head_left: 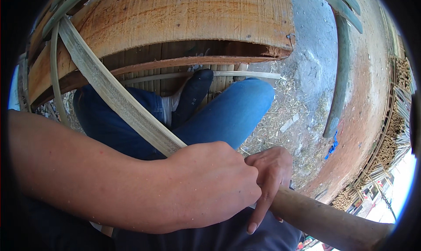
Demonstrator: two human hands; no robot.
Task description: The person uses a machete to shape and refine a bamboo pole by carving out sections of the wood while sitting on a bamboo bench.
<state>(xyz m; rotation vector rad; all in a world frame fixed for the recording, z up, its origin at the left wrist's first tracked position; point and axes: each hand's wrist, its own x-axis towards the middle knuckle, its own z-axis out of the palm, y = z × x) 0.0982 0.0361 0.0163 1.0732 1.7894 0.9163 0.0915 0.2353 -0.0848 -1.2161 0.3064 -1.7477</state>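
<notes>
My left hand (219, 181) is closed in a fist, knuckles to the right, at the near end of a long pale bamboo strip (118, 104). The strip slants up to the far left; its near end disappears under this hand. Right against the fist is my right hand (272, 167), its fingers bent and one digit stretched down toward my lap. What lies inside the right hand is hidden. A smooth brown rounded length (329, 218) runs from beside that hand to the lower right; whether it is a pole or my forearm, I cannot tell.
A thick wooden plank (193, 18) spans the far side, above legs in blue jeans (228, 110) and a dark-socked foot (195, 95). A thin strip (258, 74) lies beyond the foot. At right stand a greenish post (340, 75) and stacked poles (386, 154); shavings litter the ground.
</notes>
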